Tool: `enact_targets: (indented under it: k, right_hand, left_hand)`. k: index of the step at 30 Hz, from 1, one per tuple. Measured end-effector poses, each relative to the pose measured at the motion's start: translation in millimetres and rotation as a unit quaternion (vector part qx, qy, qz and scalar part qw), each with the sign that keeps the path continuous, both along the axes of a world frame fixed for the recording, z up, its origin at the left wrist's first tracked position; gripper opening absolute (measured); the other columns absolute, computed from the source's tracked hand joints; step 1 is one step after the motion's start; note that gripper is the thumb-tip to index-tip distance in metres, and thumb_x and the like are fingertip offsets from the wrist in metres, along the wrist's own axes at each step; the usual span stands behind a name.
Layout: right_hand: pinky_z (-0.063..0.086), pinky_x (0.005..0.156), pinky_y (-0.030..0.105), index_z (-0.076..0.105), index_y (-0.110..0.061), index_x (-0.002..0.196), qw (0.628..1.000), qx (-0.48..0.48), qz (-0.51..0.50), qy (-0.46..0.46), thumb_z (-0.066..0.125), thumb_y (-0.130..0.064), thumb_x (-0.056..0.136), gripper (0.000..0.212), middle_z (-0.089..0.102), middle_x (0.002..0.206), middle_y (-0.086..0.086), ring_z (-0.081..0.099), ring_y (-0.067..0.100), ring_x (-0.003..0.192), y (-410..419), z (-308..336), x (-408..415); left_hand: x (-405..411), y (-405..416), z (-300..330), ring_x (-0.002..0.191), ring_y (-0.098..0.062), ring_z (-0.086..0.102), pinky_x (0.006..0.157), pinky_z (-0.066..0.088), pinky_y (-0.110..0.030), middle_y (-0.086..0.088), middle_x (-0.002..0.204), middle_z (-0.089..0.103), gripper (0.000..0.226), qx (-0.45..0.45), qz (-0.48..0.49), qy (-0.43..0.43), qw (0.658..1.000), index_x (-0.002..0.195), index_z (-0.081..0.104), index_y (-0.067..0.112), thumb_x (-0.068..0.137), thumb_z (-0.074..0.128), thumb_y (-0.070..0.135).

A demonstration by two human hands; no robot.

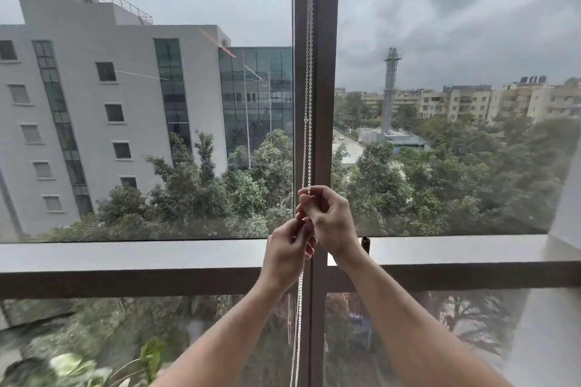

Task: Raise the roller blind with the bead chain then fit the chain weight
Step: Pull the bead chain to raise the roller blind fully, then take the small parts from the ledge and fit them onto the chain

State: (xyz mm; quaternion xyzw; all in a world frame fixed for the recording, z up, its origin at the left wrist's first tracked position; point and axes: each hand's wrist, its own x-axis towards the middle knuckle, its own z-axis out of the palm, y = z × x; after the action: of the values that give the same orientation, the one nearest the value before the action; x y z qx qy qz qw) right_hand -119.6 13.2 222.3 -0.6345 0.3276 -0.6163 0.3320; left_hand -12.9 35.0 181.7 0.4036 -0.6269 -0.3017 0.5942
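A white bead chain (309,78) hangs as two strands down the brown vertical window post (323,72) in the middle of the view. My right hand (327,217) is the upper one; its fingertips pinch the chain at about sill height. Just below and to the left, my left hand (287,251) has its fingers curled around the same chain. Below the hands the chain (298,324) drops on toward the bottom edge. The roller blind's fabric is out of view; both panes show the outside unobstructed. I see no chain weight.
A wide brown horizontal sill rail (125,264) crosses the window under my hands. A small dark fitting (365,243) stands on the rail right of the post. A leafy plant (78,367) sits at the bottom left. A pale wall (566,214) closes the right side.
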Motion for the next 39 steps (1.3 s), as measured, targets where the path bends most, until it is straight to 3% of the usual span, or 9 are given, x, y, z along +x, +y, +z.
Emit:
enact_targets:
  k: [9,12,15,18,20,23,30,35,39]
  right_hand:
    - [0.056,0.061,0.029,0.070,-0.021,0.088,0.997,0.067,-0.008,0.023,0.074,-0.019,0.088,0.005,0.073,0.075,0.005,0.066,0.011,0.061,-2.6,-74.3,-3.8]
    - [0.056,0.066,0.033,0.071,-0.021,0.087,0.995,0.095,-0.007,0.021,0.074,-0.024,0.087,0.004,0.073,0.075,0.002,0.066,0.014,0.067,-11.4,-101.2,-15.7]
    - [0.054,0.065,0.038,0.070,-0.021,0.085,0.990,0.126,-0.059,0.028,0.070,-0.024,0.090,0.006,0.071,0.072,0.004,0.064,0.016,0.065,-25.6,-130.6,-35.5]
    - [0.055,0.060,0.035,0.066,-0.025,0.091,0.975,0.167,-0.146,0.014,0.067,-0.025,0.091,0.001,0.070,0.074,0.003,0.067,0.018,0.064,-44.3,-152.7,-59.7]
    - [0.057,0.065,0.036,0.062,-0.025,0.096,0.960,0.188,-0.207,0.007,0.066,-0.028,0.091,0.008,0.070,0.080,0.002,0.070,0.021,0.071,-59.2,-162.0,-76.9]
    - [0.053,0.077,0.039,0.056,-0.021,0.106,0.939,0.214,-0.268,0.013,0.067,-0.027,0.089,0.021,0.066,0.085,0.001,0.067,0.026,0.084,-83.9,-170.6,-101.2]
    - [0.044,0.101,0.040,0.051,-0.006,0.128,0.920,0.257,-0.279,0.103,0.070,-0.027,0.087,0.051,0.055,0.124,0.015,0.054,0.028,0.113,-139.8,-172.0,-131.5]
    - [0.041,0.098,0.034,0.058,-0.006,0.125,0.911,0.262,-0.263,0.180,0.072,-0.027,0.086,0.047,0.057,0.126,0.018,0.056,0.031,0.115,-166.1,-169.8,-131.9]
    - [0.048,0.094,0.037,0.067,-0.007,0.112,0.914,0.261,-0.261,0.170,0.071,-0.022,0.086,0.030,0.070,0.113,0.017,0.064,0.032,0.106,-175.7,-172.6,-133.9]
  left_hand:
    - [6.0,-2.5,-72.7,0.061,-0.020,0.064,0.061,0.053,-0.042,-0.004,0.066,0.070,0.027,0.079,-0.010,0.050,0.996,0.074,0.072,0.014,0.097,0.059,0.015]
    - [6.8,-10.1,-95.8,0.061,-0.017,0.062,0.063,0.054,-0.038,-0.003,0.066,0.069,0.024,0.100,-0.001,0.065,0.993,0.075,0.074,0.017,0.096,0.061,0.015]
    - [3.8,-15.7,-119.9,0.064,-0.018,0.063,0.068,0.055,-0.036,-0.002,0.066,0.069,0.023,0.132,-0.002,0.084,0.988,0.079,0.077,0.023,0.094,0.064,0.013]
    - [-2.5,-13.8,-138.0,0.070,-0.019,0.067,0.072,0.056,-0.036,-0.003,0.069,0.072,0.012,0.156,-0.010,0.092,0.983,0.082,0.079,0.025,0.088,0.067,0.025]
    - [-7.3,-13.4,-146.9,0.071,-0.017,0.069,0.069,0.057,-0.031,-0.003,0.071,0.073,0.013,0.168,-0.014,0.093,0.981,0.083,0.079,0.024,0.085,0.066,0.029]
    - [-15.8,-17.0,-154.8,0.070,-0.019,0.068,0.068,0.058,-0.029,-0.004,0.070,0.073,0.019,0.184,-0.009,0.115,0.976,0.081,0.079,0.018,0.092,0.064,0.012]
    - [-29.8,-24.0,-158.4,0.064,-0.018,0.071,0.072,0.062,-0.034,-0.007,0.068,0.074,0.012,0.199,0.018,0.132,0.971,0.082,0.078,0.013,0.086,0.070,0.006]
    - [-32.6,-25.2,-158.8,0.062,-0.022,0.070,0.073,0.059,-0.047,-0.007,0.068,0.073,0.009,0.180,0.022,0.118,0.976,0.075,0.076,0.014,0.072,0.077,0.024]
    - [-33.4,-22.8,-161.1,0.062,-0.026,0.070,0.068,0.060,-0.044,-0.008,0.068,0.071,0.023,0.164,0.032,0.134,0.977,0.075,0.062,0.012,0.070,0.082,0.023]
